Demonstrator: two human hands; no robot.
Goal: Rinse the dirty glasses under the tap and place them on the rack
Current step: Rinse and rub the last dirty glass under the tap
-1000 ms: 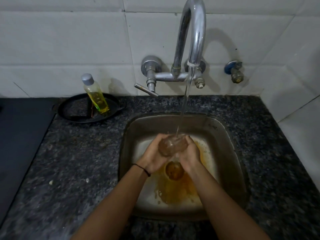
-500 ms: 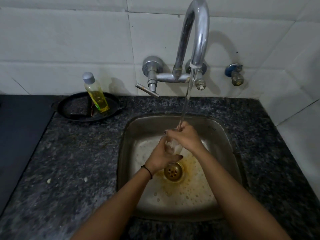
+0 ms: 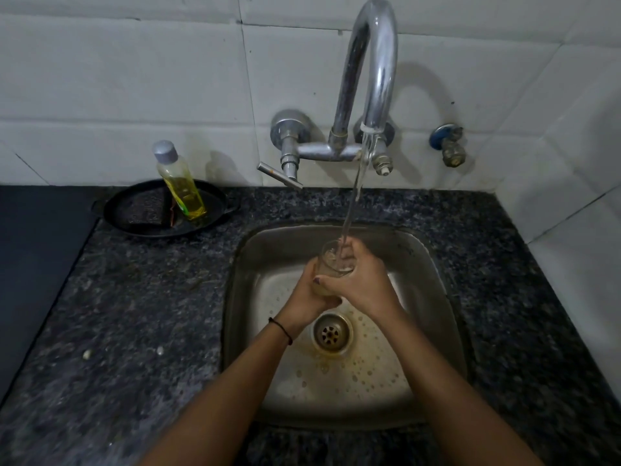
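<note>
A clear drinking glass (image 3: 332,262) stands upright in both my hands over the steel sink (image 3: 433,284). My left hand (image 3: 307,295) wraps its lower part from the left. My right hand (image 3: 364,277) grips its upper side from the right. Water from the curved chrome tap (image 3: 373,65) streams straight into the glass's open mouth, and pale yellowish water sits inside it. No rack is in view.
A black pan (image 3: 134,216) at the back left of the dark granite counter (image 3: 141,314) holds a scrub pad and a tilted bottle of yellow liquid (image 3: 179,183). The drain (image 3: 332,333) lies below my hands, ringed by brownish residue. White tiled walls close in behind and on the right.
The glass went from lying sideways between my palms to standing upright under the stream. Orange-brown water in the sink has mostly drained away.
</note>
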